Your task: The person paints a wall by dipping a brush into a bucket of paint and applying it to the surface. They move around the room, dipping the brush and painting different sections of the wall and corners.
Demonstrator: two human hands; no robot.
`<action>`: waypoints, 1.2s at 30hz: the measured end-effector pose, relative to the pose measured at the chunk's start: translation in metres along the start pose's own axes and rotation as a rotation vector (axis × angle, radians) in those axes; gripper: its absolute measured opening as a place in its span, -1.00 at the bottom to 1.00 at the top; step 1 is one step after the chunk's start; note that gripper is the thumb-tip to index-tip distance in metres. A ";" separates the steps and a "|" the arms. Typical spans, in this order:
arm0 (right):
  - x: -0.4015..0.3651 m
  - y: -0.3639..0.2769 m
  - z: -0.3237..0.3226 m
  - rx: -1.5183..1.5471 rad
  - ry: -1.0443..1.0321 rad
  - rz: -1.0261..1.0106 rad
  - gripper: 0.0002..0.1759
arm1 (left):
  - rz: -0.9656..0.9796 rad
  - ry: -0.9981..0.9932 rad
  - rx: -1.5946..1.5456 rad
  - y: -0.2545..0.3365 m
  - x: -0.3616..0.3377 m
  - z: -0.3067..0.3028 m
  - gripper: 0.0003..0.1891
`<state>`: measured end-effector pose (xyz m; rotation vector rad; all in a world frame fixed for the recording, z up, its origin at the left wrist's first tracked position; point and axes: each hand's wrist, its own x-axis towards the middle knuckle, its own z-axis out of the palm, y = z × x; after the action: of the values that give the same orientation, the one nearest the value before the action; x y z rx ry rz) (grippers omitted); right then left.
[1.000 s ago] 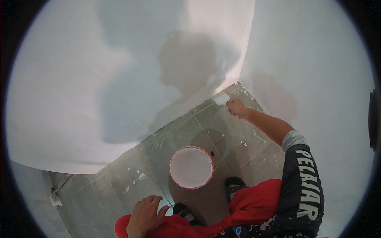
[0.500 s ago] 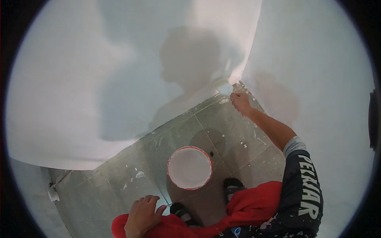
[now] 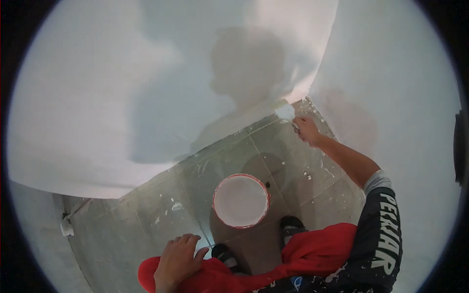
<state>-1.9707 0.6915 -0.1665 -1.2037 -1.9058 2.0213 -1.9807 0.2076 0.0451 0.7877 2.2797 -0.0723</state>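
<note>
My right hand (image 3: 307,131) is stretched forward, its fingers wrapped round the handle of a wide paintbrush (image 3: 285,112). The brush's pale bristle end lies at the foot of the white wall (image 3: 166,93), close to the corner; whether it touches the wall is hard to tell. My left hand (image 3: 180,259) rests on my red-trousered knee (image 3: 149,267) with fingers stretched out and nothing in it. Between my feet and the wall stands a round bucket with a red rim (image 3: 241,227), holding whitish paint (image 3: 241,200).
A second wall (image 3: 405,122) meets the first at the right. Grey floor tiles (image 3: 146,229) carry white paint spots, one larger splash (image 3: 177,206) among them. My sandalled feet (image 3: 225,258) stand just behind the bucket. A small white object (image 3: 67,226) sits at the left wall.
The view has shifted, so the scene sits farther right. My right hand and the brush have moved slightly away from the corner. My left hand stays on the knee.
</note>
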 end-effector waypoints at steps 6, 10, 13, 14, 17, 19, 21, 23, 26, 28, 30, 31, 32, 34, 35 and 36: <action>-0.028 0.031 0.001 -0.293 -0.189 -0.022 -0.66 | 0.052 0.046 0.003 0.002 -0.001 0.001 -0.60; -0.031 0.041 0.009 -0.546 -0.359 -0.128 -0.62 | 0.032 0.062 -0.003 0.001 -0.004 0.004 -0.60; -0.036 0.035 0.015 -0.561 -0.421 -0.178 -0.63 | 0.045 0.067 -0.001 0.001 -0.006 0.004 -0.60; -0.036 0.034 0.018 -0.534 -0.437 -0.190 -0.66 | 0.042 0.067 -0.004 0.003 -0.006 0.003 -0.60; -0.032 0.035 0.023 -0.526 -0.424 -0.162 -0.61 | 0.035 0.059 -0.005 0.003 -0.007 0.002 -0.60; -0.034 0.032 0.025 -0.523 -0.424 -0.177 -0.61 | 0.034 0.056 -0.002 0.001 -0.007 0.003 -0.59; -0.036 0.028 0.026 -0.521 -0.417 -0.192 -0.61 | 0.075 0.089 0.001 -0.001 -0.007 0.006 -0.59; -0.038 0.025 0.026 -0.460 -0.434 -0.193 -0.61 | 0.080 0.097 0.001 -0.002 -0.007 0.008 -0.58; -0.043 0.015 0.026 -0.473 -0.462 -0.269 -0.64 | 0.081 0.094 0.001 -0.003 -0.006 0.009 -0.59; -0.052 0.005 0.030 -0.429 -0.484 -0.261 -0.66 | 0.076 0.083 -0.005 -0.004 -0.005 0.009 -0.59; -0.063 -0.005 0.035 -0.387 -0.504 -0.249 -0.68 | 0.104 0.116 0.018 -0.006 -0.004 0.008 -0.59; -0.069 -0.009 0.038 -0.385 -0.519 -0.237 -0.70 | 0.105 0.115 0.007 -0.006 -0.003 0.008 -0.59; -0.075 -0.014 0.041 -0.382 -0.533 -0.228 -0.73 | 0.115 0.098 0.019 -0.005 -0.002 0.006 -0.59; -0.087 -0.022 0.046 -0.356 -0.566 -0.235 -0.75 | 0.126 0.083 0.025 -0.005 0.001 0.003 -0.59; -0.094 -0.026 0.048 -0.321 -0.596 -0.240 -0.77 | 0.151 0.079 0.025 -0.004 0.001 0.002 -0.59; -0.100 -0.030 0.050 -0.329 -0.598 -0.237 -0.77 | 0.175 0.074 0.025 -0.004 0.002 0.002 -0.59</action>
<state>-1.9459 0.6009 -0.0993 -0.3833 -2.5768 2.1485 -1.9831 0.2047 0.0422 1.0151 2.2721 0.0095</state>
